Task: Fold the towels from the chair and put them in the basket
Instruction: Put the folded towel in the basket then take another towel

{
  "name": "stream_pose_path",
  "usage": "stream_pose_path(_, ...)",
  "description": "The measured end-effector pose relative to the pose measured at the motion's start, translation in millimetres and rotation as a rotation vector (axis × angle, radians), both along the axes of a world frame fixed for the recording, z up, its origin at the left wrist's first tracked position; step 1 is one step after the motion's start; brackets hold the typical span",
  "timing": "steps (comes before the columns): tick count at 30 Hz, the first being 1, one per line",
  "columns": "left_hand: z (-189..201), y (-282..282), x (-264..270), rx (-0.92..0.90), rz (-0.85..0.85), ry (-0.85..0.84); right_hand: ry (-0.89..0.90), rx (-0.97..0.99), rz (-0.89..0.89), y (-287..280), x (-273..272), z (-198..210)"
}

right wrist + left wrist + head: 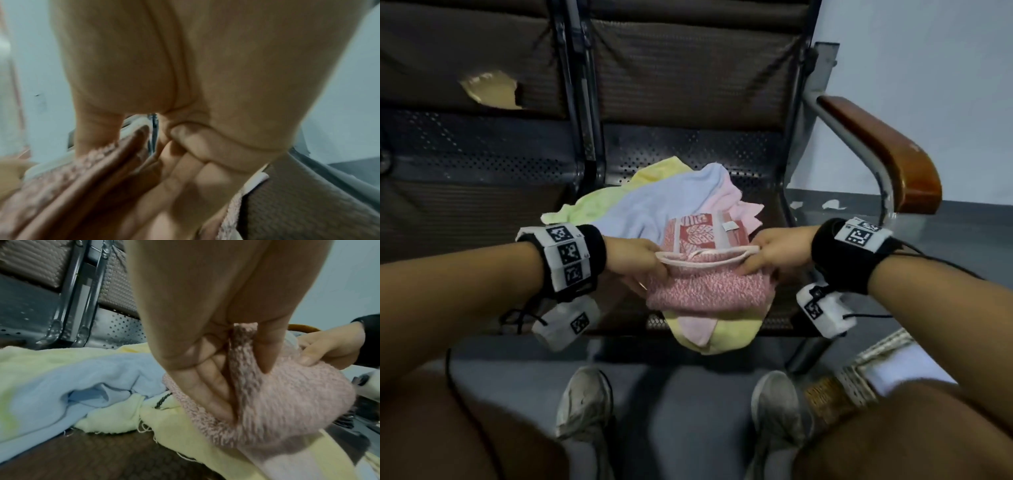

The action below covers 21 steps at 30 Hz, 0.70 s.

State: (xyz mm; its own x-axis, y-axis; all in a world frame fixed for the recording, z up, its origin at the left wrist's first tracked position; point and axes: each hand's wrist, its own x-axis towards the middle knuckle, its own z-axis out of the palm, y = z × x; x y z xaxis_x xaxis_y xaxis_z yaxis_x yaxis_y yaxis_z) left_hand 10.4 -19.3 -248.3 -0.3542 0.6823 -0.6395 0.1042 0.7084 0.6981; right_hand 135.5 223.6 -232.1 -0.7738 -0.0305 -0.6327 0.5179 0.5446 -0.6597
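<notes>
A pink patterned towel point(705, 291) hangs doubled over between my hands above the front of the chair seat point(688, 154). My left hand point(643, 262) pinches its left edge, thumb on one side and fingers on the other, as the left wrist view shows on the pink towel point(287, 402). My right hand point(763, 253) grips the right edge; in the right wrist view the pink towel point(72, 178) sits between thumb and fingers. Behind lie a blue towel point(654, 205), a yellow-green towel point(599, 202) and a pale pink towel point(739, 202). Another yellow towel point(705, 335) hangs over the seat's front edge.
A brown wooden armrest point(887, 147) on a metal frame stands to the right. A second seat point(465, 171) with a torn backrest is on the left. A woven basket point(859, 377) with white cloth shows at lower right, beside my shoes point(585, 401).
</notes>
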Motion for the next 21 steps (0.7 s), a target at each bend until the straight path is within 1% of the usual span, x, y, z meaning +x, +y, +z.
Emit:
stream_pose_path(2,-2,5,-10,0.040,0.113,0.043,0.045,-0.050,-0.110,6,-10,-1)
stream_pose_path(4,-6,12,-21,0.118,0.229,0.101,0.044,-0.156,-0.247,15,-20,-6)
stream_pose_path(6,-16,23,-33,0.209,0.335,0.135,0.025,-0.209,-0.319,22,-29,-14)
stream_pose_path(8,-26,34,-40,0.279,0.425,0.199,0.072,-0.159,-0.401,25,-41,-23)
stream_pose_path(11,-42,50,-49,0.333,0.539,0.294,0.319,0.030,-0.595,29,-63,-36)
stream_pose_path(13,-52,56,-54,0.328,0.614,0.288,0.441,0.120,-0.656,34,-75,-45)
stream_pose_path(15,-60,59,-59,0.313,0.652,0.259,0.464,0.171,-0.655,34,-83,-53)
stream_pose_path(18,-68,60,-62,0.250,0.616,0.297,0.423,0.263,-0.556,29,-86,-59)
stream_pose_path(20,-69,61,-61,0.218,0.574,0.363,0.427,0.437,-0.426,25,-83,-60)
stream_pose_path(21,-70,61,-60,0.195,0.528,0.447,0.463,0.543,-0.349,23,-79,-58)
